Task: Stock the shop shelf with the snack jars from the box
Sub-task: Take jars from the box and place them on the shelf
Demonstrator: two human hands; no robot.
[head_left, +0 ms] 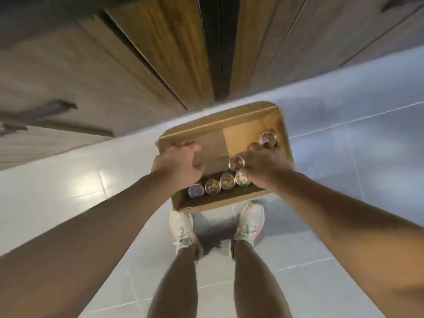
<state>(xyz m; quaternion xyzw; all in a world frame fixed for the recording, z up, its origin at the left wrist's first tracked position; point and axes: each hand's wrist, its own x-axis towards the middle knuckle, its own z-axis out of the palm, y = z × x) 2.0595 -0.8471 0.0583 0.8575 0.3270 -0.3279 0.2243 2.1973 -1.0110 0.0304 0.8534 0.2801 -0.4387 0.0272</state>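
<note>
**Both hands down over the box**

Your right hand is curled round a small clear jar with a round lid, pinching it above the open box, and a second clear jar shows just past your fingertips — whether that one is in your grip too, you can't tell from here. Your left hand hangs over the box's far-left side, fingers loosely bent, holding nothing.

Below them sits the pale grey tiled floor, and beyond it the brown wooden cabinet fronts. On the tiles lies the open brown cardboard box, its near wall right in front of your white trainers. Along that near wall stands a row of four clear snack jars, side by side, lids up, nuts showing through three of them.
</note>
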